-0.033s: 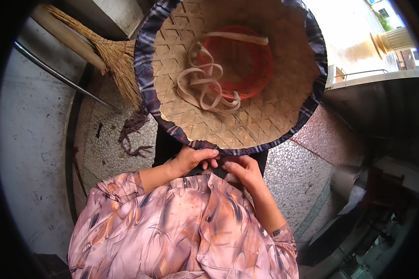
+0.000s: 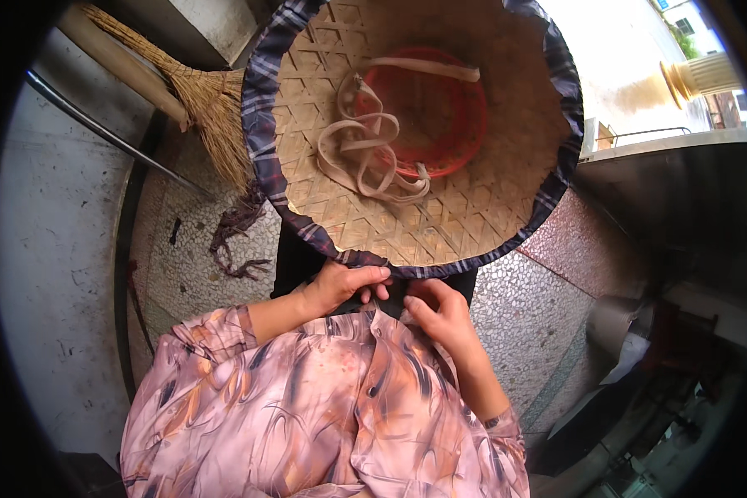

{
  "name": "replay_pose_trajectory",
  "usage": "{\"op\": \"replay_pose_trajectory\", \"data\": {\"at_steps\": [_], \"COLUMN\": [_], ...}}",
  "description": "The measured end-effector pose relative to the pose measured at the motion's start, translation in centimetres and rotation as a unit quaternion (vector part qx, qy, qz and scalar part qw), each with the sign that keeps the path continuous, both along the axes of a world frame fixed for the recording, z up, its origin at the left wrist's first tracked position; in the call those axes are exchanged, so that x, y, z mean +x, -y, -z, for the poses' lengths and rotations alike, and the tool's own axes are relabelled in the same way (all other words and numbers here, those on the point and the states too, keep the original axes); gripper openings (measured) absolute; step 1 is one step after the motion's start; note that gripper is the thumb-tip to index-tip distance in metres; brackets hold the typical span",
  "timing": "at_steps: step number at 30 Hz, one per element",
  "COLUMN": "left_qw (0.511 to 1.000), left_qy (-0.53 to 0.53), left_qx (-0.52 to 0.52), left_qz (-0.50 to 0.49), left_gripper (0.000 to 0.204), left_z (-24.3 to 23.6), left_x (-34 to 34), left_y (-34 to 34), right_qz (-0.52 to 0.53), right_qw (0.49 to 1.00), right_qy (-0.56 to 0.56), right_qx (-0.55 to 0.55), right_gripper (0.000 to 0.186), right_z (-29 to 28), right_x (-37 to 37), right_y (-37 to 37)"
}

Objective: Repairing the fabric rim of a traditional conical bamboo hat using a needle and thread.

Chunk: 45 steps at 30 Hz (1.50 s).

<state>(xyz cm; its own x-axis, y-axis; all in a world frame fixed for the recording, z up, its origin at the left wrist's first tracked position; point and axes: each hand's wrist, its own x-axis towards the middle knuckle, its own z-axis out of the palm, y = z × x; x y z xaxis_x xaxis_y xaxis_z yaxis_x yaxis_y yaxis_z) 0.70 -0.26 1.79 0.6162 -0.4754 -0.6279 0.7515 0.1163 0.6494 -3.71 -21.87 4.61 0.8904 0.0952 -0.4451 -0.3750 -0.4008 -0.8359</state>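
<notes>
Head view showed a wide woven-splint basket [image 2: 440,228] opening toward you, just beyond your hands, its interlaced strips tan and dry. Gathered plaid cloth binding [image 2: 261,137], navy with pale stripes, wrapped its round rim in soft puckers. Your left hand [image 2: 353,284] was at the basket's near edge, its thumb laid flat over the binding and its fingers curled beneath, pinching the cloth. Your right hand [image 2: 438,311] was just beside it, right of the left hand and close under the same edge, thumb and fingers bent toward each other; whether they pinched anything you could not tell.

Inside the basket, a flat, off-white fabric strap [image 2: 365,144] lay in loose loops, partly over a round red dish [image 2: 480,116] with a smooth, curved rim. Left of the basket, a straw broom [image 2: 216,108] fanned out in coarse bristles beside a smooth round pole [image 2: 124,66]. Below the broom, also left of the basket, a dark, stringy scrap [image 2: 224,241] lay crumpled on the speckled terrazzo floor [image 2: 519,324].
</notes>
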Motion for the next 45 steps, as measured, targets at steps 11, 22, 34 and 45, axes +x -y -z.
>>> {"op": "replay_pose_trajectory", "data": {"at_steps": [11, 22, 34, 45], "left_qw": [0.973, 0.988, 0.982, 0.974], "left_qy": [0.203, 0.147, 0.172, 0.215], "left_qx": [-0.03, -0.047, -0.073, -0.013], "left_qz": [-0.103, -0.028, 0.038, 0.069], "left_gripper": [0.009, 0.007, 0.018, 0.019], "left_z": [0.4, 0.0, 1.9, 2.8], "left_x": [-0.9, -0.5, -0.8, -1.5], "left_y": [0.6, 0.4, -0.6, -0.7], "right_qz": [-0.152, -0.163, -0.147, -0.097], "right_qw": [0.909, 0.93, 0.932, 0.939], "right_qy": [0.378, 0.313, 0.306, 0.3], "right_qx": [-0.086, -0.106, -0.128, -0.138], "right_gripper": [0.02, 0.022, 0.021, 0.018], "right_z": [-2.7, -2.3, -2.4, -2.0], "right_x": [3.7, 4.8, 4.5, 3.8], "right_y": [-3.8, -3.5, -3.8, -4.2]}}
